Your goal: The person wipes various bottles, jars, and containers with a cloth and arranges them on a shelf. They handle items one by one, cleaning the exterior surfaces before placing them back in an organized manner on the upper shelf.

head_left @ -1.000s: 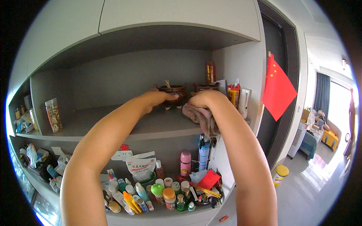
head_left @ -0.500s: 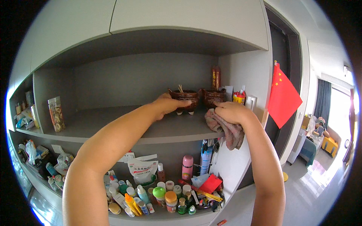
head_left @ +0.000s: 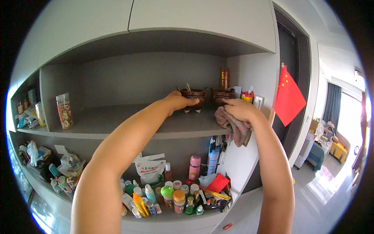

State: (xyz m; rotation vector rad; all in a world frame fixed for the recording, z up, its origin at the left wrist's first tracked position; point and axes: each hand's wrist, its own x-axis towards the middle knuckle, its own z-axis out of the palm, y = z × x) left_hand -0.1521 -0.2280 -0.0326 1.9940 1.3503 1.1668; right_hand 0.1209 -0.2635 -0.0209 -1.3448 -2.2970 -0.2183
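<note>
- Far to the left of both hands, a clear jar (head_left: 64,110) with brown bits stands on the grey shelf (head_left: 128,124); it is well apart from the hands;
- The left hand (head_left: 180,102) reaches up onto the shelf; its fingers curl round the front of a dark brown bowl (head_left: 192,97) with small feet and touch it; thin sticks poke out of the bowl's top;
- Just right of that bowl stands a second brown bowl (head_left: 222,94), right behind the right hand;
- The right hand (head_left: 239,110) is closed on a crumpled pinkish cloth (head_left: 235,128) at the shelf's front edge; part of the cloth hangs down below the hand;
- Behind the hands, tall red tubes (head_left: 224,78) stand at the back wall;
- To the right of the right hand hangs a red flag (head_left: 289,97);
- Below the hands, a lower shelf is crowded with many small bottles (head_left: 167,195).
</note>
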